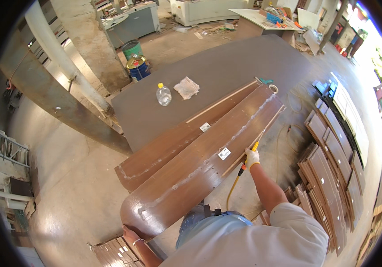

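A long brown wooden panel (186, 178) with a rounded near end lies across a grey table, a pale smeared line running down its length and a white label on it. My right hand (252, 158), in a white glove, is closed around a yellow air blow gun (255, 146) with a long thin nozzle, held at the panel's right edge. A yellow hose (232, 193) hangs from the gun. At the panel's rounded near-left end, my bare left hand (131, 234) grips the edge; some of its fingers are hidden. A second brown panel (155, 163) lies beside the first, farther left.
On the grey table (244, 58) are a yellow-capped clear bottle (163, 95), a folded cloth (186, 87) and a tape roll (273, 89). Stacked brown panels (322, 178) lean at right; more boards (117, 252) are at lower left. Metal drums (138, 67) and columns (64, 66) stand left.
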`<state>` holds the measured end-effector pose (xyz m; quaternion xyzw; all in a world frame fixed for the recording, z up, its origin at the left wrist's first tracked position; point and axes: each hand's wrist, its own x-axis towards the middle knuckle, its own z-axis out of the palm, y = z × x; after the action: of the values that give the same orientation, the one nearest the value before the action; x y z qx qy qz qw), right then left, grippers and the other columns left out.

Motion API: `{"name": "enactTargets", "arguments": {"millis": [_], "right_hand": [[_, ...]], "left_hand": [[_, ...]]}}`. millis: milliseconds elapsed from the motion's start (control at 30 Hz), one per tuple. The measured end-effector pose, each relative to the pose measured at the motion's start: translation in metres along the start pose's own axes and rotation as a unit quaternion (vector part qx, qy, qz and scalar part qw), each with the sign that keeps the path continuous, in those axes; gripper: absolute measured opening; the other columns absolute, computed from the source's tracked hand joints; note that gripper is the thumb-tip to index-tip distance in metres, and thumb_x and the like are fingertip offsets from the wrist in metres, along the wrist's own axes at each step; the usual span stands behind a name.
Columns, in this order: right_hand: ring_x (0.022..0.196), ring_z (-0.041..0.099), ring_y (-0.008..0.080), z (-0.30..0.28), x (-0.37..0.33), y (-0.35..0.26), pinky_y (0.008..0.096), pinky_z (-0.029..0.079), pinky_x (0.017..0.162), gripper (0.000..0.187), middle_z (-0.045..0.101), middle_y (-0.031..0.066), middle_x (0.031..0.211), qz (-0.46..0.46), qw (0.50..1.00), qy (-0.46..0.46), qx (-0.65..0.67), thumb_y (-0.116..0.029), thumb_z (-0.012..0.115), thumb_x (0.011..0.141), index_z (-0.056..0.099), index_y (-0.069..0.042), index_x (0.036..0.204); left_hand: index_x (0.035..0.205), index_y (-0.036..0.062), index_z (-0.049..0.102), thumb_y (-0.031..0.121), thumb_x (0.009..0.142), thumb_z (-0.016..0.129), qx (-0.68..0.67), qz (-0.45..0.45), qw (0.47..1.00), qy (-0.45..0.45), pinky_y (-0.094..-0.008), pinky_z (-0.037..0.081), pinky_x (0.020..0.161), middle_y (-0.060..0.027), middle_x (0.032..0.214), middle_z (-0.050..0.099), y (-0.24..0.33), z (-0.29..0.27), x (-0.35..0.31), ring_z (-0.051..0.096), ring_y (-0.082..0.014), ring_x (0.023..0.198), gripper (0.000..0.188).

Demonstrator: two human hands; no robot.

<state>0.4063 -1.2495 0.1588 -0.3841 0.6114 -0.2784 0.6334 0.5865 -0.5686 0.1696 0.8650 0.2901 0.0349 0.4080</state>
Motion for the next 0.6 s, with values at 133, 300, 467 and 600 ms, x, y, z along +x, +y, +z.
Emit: {"name": "enactTargets", "arguments": {"millis": [133,300,467,600], "right_hand": [[0.062,0.060,0.0231,0.050,0.020,-0.007,0.0420,0.050,0.053,0.017,0.060,0.0060,0.080,0.000,0.999,0.009,-0.031,-0.013,0.066,0.089,0.058,-0.008,0.103],[0.071,0.061,0.0253,0.077,0.045,-0.018,0.0445,0.050,0.057,0.019,0.062,0.0091,0.088,0.007,0.999,0.028,-0.035,-0.012,0.067,0.088,0.058,-0.007,0.104],[0.062,0.063,0.0243,0.079,0.064,-0.039,0.0406,0.052,0.051,0.025,0.062,0.0118,0.084,0.028,0.997,-0.077,0.001,-0.006,0.063,0.086,0.053,-0.008,0.109],[0.055,0.058,0.0194,0.070,0.054,-0.044,0.0359,0.046,0.044,0.020,0.057,0.0101,0.077,0.064,0.978,-0.195,0.034,0.001,0.057,0.087,0.046,-0.006,0.102]], "left_hand": [[0.112,-0.0144,0.068,0.051,0.100,0.047,0.048,-0.024,0.998,0.015,-0.0481,0.052,0.089,-0.0332,0.104,0.071,0.011,-0.003,-0.004,0.069,-0.0425,0.096,0.070],[0.104,-0.0162,0.068,0.045,0.101,0.047,-0.002,0.026,0.999,-0.024,-0.0492,0.050,0.082,-0.0318,0.096,0.072,0.045,0.038,0.020,0.067,-0.0407,0.085,0.065],[0.101,-0.0182,0.067,0.043,0.101,0.049,0.015,0.031,0.998,-0.062,-0.0497,0.050,0.081,-0.0322,0.094,0.071,0.093,0.087,0.069,0.065,-0.0412,0.084,0.064],[0.104,-0.0181,0.067,0.042,0.101,0.050,0.046,0.010,0.995,-0.084,-0.0483,0.051,0.081,-0.0322,0.098,0.071,0.112,0.108,0.103,0.066,-0.0417,0.086,0.062]]}}
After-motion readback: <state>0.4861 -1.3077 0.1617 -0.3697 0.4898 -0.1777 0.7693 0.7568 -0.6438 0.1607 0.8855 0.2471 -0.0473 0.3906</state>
